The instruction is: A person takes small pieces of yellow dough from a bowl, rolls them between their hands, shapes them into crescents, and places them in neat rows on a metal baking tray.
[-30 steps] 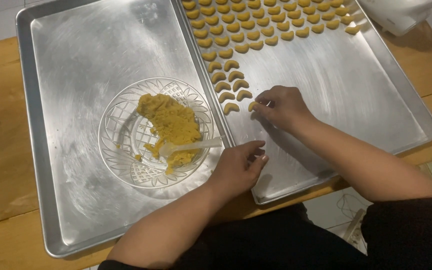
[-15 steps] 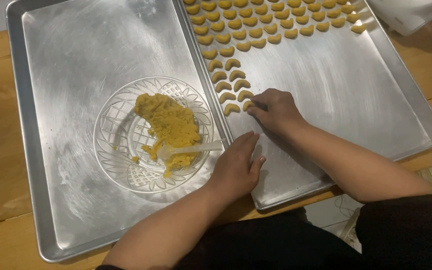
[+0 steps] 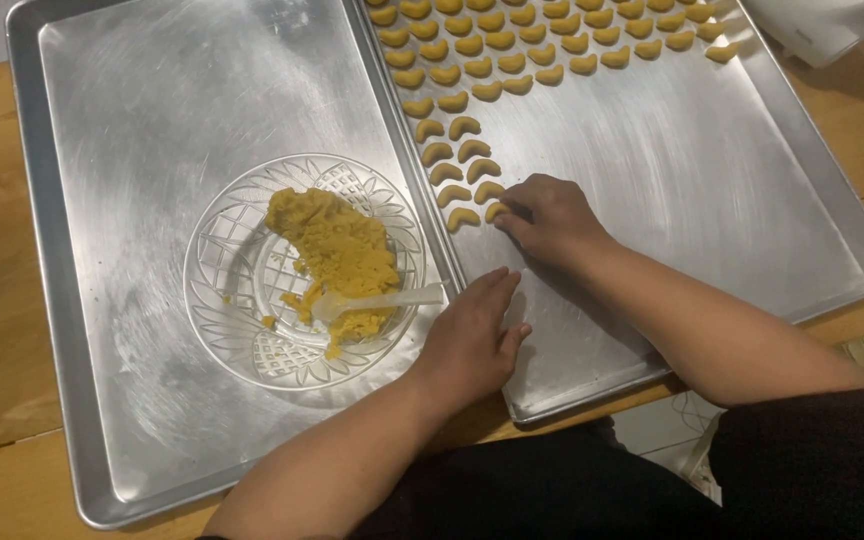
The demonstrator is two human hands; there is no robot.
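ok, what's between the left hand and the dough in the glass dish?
Head view: the white plastic spoon lies there, its handle reaching over the glass dish rim toward the left hand, its bowl by the dough.

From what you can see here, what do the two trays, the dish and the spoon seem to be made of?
Trays: likely aluminium, dull silver with brushed swirl marks.
Dish: clear cut glass or moulded plastic; see-through with an embossed pattern.
Spoon: probably plastic, white and slightly translucent.
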